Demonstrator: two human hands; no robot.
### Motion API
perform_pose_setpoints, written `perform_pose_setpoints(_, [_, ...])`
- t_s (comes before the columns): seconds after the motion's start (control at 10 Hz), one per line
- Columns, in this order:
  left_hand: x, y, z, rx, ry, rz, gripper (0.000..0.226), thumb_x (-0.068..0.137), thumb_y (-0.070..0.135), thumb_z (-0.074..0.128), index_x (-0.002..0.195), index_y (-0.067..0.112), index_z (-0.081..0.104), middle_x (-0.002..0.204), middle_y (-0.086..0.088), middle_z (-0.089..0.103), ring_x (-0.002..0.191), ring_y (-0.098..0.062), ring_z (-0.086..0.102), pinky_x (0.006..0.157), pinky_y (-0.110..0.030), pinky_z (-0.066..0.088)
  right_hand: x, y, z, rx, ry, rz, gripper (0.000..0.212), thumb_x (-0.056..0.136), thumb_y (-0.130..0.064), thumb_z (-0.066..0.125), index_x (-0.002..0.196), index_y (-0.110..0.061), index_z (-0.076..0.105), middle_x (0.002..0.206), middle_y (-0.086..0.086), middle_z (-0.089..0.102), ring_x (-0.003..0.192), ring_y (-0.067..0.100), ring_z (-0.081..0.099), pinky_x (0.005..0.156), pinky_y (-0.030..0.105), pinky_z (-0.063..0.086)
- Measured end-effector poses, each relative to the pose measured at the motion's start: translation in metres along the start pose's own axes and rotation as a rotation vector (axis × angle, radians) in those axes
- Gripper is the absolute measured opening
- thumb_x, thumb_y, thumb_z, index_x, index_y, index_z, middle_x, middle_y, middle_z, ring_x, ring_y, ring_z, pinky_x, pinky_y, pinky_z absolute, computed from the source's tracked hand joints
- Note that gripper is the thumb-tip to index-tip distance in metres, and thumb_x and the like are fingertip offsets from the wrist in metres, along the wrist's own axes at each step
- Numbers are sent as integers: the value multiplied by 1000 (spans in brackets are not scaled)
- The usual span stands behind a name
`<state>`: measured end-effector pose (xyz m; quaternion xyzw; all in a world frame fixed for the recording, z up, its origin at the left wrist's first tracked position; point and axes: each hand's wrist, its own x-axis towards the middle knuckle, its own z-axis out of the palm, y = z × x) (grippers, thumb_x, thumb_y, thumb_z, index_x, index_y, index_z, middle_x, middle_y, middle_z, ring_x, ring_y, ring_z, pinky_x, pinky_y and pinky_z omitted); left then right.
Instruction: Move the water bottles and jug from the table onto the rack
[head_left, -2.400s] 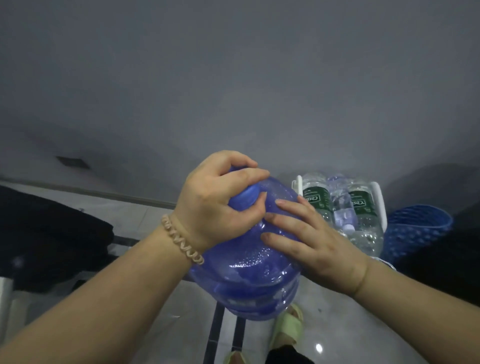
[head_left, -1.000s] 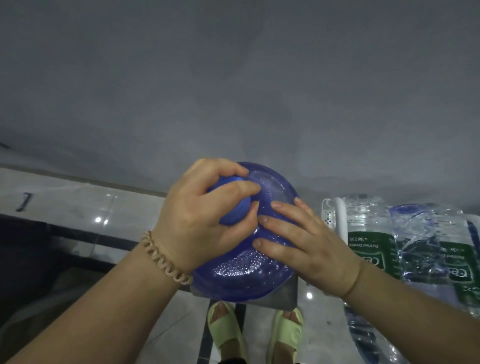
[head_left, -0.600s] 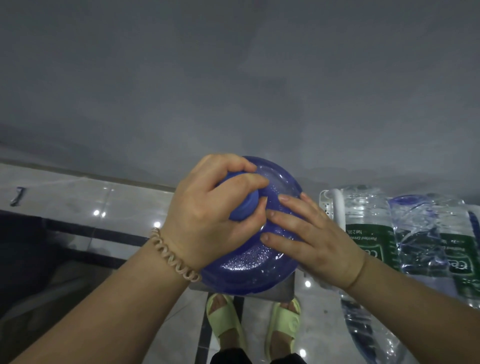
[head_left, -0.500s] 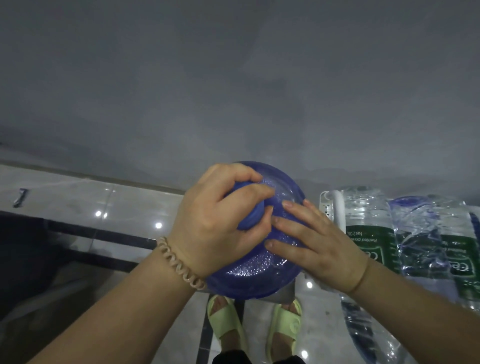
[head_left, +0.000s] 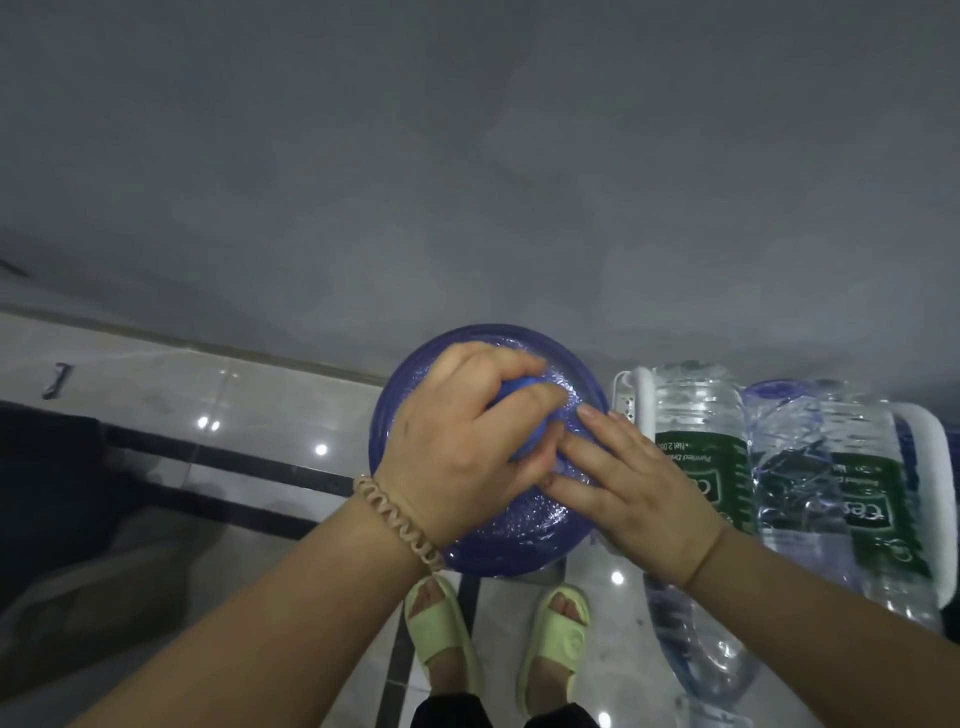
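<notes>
The jug (head_left: 488, 545) is seen from above, upright, just left of the rack (head_left: 644, 400); what bears its base is hidden. The left hand (head_left: 457, 447) is clenched round the blue cap (head_left: 524, 387). The right hand (head_left: 634, 499) lies flat-fingered on the jug's shoulder, grasping nothing. For sound placement, the cap grip should be kept firm and the base seated level before release. Droplets are noted inside the jug; its fill level cannot be told. Clear green-labelled bottles (head_left: 696, 410) lie within the rack, apparently holding water.
</notes>
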<state>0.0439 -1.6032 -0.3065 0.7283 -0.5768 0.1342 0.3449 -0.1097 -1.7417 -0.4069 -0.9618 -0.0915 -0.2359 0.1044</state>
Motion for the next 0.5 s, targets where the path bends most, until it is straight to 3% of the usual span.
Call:
perform_pose_setpoints(0.1, [-3,4,-2,68,-26,-21,17,74,17,75,88,7,71,93,-13,66,87,-26,59,80,-34,47,0,0,-5,-12,-42,-18,60,96,-10,49,148,-28,23,151,4,25,140,31,24,111,50,26])
perform_pose_setpoints(0.2, [-3,8,-7,141,-53,-55,20,75,22,76,88,8,71,96,-11,66,87,-31,60,76,-38,50,4,0,-19,-16,-149,-40,85,78,-6,68,147,-26,22,152,4,24,140,31,22,112,50,23])
perform_pose_setpoints(0.3, [-2,17,-16,167,-134,-138,30,72,30,78,95,12,70,104,-12,63,94,-32,57,81,-42,48,11,-6,-39,-43,-324,-46,96,65,-14,74,146,-25,24,153,5,24,141,30,20,111,51,23])
perform_pose_setpoints(0.4, [-1,28,-34,226,-248,-189,49,69,40,75,111,17,64,120,-11,57,108,-31,50,91,-42,39,14,-18,-66,-7,-365,31,100,61,-22,75,147,-21,24,152,9,26,140,27,20,111,50,18])
perform_pose_setpoints(0.5, [-6,40,-51,265,-335,-185,68,67,43,75,126,17,55,134,-9,48,120,-29,44,99,-43,34,15,-36,-100,38,-295,162,94,61,-18,81,143,-15,35,150,12,32,138,30,27,109,53,21])
